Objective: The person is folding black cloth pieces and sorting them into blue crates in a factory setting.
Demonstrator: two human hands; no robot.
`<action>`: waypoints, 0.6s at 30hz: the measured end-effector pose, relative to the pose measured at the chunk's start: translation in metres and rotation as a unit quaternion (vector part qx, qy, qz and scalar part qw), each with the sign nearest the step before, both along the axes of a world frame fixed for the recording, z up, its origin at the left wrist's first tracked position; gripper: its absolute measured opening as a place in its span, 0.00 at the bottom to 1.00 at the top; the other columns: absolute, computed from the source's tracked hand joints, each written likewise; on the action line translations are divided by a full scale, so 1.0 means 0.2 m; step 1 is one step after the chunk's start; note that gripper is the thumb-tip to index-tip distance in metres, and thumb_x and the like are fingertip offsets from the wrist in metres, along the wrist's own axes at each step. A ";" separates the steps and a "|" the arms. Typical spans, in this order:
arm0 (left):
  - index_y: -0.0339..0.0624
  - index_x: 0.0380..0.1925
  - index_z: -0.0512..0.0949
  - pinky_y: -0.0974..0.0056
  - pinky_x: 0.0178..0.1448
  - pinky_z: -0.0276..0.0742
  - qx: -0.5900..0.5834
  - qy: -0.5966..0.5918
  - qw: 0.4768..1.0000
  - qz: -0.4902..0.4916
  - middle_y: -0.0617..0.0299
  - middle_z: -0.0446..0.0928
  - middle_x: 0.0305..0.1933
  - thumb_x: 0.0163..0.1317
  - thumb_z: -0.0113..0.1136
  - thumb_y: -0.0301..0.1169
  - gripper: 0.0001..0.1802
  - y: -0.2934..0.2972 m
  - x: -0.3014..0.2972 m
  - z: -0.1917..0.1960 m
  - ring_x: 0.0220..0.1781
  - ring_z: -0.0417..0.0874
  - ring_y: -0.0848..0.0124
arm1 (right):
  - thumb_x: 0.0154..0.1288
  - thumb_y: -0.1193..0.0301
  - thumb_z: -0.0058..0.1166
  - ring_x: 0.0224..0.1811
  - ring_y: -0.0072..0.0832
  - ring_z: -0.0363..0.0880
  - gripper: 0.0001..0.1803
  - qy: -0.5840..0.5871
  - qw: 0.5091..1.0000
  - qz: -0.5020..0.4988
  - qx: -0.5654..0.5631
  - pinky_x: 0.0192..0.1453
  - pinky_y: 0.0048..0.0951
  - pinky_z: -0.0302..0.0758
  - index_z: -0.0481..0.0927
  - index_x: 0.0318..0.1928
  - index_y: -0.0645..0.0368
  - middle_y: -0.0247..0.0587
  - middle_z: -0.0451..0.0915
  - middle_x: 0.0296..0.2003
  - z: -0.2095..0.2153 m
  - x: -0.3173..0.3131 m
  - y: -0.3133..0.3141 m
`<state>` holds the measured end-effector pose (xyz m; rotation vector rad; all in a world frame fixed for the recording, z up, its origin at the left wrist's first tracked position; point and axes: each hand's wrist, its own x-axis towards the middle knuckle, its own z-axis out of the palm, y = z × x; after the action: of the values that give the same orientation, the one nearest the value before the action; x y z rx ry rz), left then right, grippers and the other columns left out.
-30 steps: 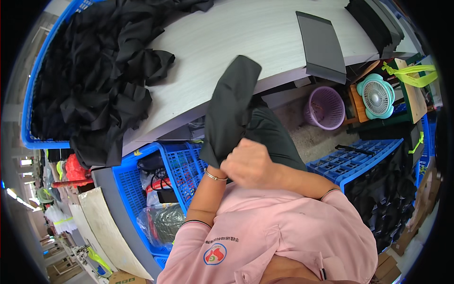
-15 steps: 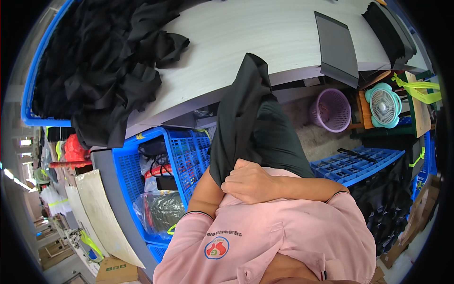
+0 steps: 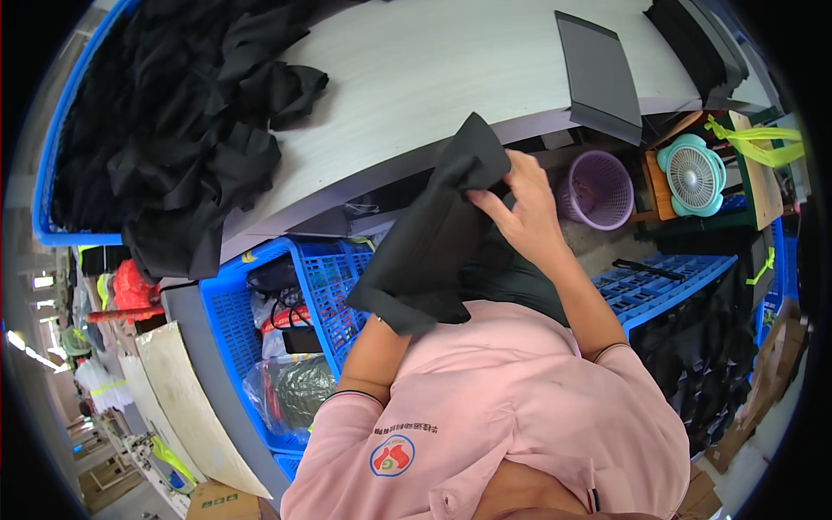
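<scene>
Beyond the grip, table (image 3: 416, 87): long, pale grey, wood-grained, its near edge running behind the grip.
Left of the grip, heap (image 3: 165, 139): crumpled black fabric, filling a rectangular blue plastic crate (image 3: 43, 186) and spilling over its side.
At the grip, cloth (image 3: 420, 260): flexible, plain black fabric piece, upper end folded, lying aslant above dark green fabric trousers (image 3: 524, 282).
Right hand (image 3: 530, 212): thumb and fingers pinching the cloth's upper end.
Left hand: hidden under the cloth's lower part; whether it grasps anything, I cannot tell.
Risk: a one-sided tug could crease the cloth; a loosened pinch could let the fold slip.
</scene>
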<state>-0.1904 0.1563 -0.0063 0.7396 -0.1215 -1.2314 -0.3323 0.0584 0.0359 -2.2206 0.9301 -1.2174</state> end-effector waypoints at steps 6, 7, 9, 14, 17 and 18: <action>0.39 0.60 0.72 0.57 0.67 0.71 0.009 -0.003 1.000 -0.007 0.56 0.76 0.60 0.70 0.55 0.33 0.20 0.07 0.11 0.04 0.62 0.75 0.63 | 0.66 0.71 0.61 0.36 0.20 0.72 0.08 -0.309 0.829 0.198 0.422 0.45 0.25 0.69 0.81 0.36 0.65 0.30 0.79 0.34 -0.02 -0.11 0.04; 0.39 0.60 0.72 0.57 0.67 0.71 0.011 -0.004 1.000 -0.010 0.56 0.75 0.61 0.70 0.55 0.33 0.20 0.09 0.11 0.04 0.62 0.75 0.63 | 0.68 0.72 0.60 0.38 0.14 0.71 0.06 -0.354 0.810 0.200 0.423 0.45 0.21 0.70 0.82 0.40 0.63 0.26 0.78 0.35 -0.09 -0.11 0.06; 0.39 0.60 0.71 0.57 0.67 0.70 0.015 -0.005 1.000 -0.013 0.56 0.75 0.61 0.70 0.55 0.33 0.20 0.11 0.08 0.04 0.63 0.75 0.63 | 0.68 0.71 0.60 0.39 0.15 0.72 0.09 -0.318 0.824 0.154 0.443 0.46 0.21 0.71 0.82 0.43 0.63 0.27 0.78 0.36 -0.11 -0.13 0.06; 0.39 0.61 0.71 0.57 0.68 0.70 0.027 0.000 0.999 -0.033 0.56 0.75 0.61 0.70 0.54 0.33 0.21 0.06 0.00 0.03 0.63 0.74 0.63 | 0.64 0.70 0.64 0.42 0.15 0.76 0.19 -0.124 0.874 0.096 0.459 0.47 0.22 0.74 0.80 0.52 0.66 0.31 0.81 0.40 -0.09 -0.17 0.03; 0.39 0.61 0.71 0.57 0.68 0.69 0.031 0.002 0.999 -0.042 0.56 0.75 0.62 0.70 0.54 0.33 0.21 0.04 -0.04 0.02 0.64 0.74 0.63 | 0.59 0.74 0.65 0.39 0.22 0.78 0.16 -0.084 0.939 0.084 0.322 0.46 0.23 0.74 0.81 0.48 0.65 0.36 0.81 0.40 -0.07 -0.12 0.04; 0.39 0.61 0.70 0.57 0.68 0.69 0.032 0.002 0.998 -0.044 0.56 0.74 0.62 0.70 0.54 0.33 0.21 0.03 -0.05 0.02 0.64 0.74 0.63 | 0.58 0.75 0.65 0.38 0.26 0.78 0.15 -0.052 0.975 0.073 0.202 0.46 0.24 0.75 0.82 0.46 0.64 0.38 0.81 0.39 -0.06 -0.12 0.04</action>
<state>-0.2007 0.1633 -0.0017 0.7948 -0.1123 -1.3265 -0.3557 0.0657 0.0242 -1.8492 0.8675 -0.9673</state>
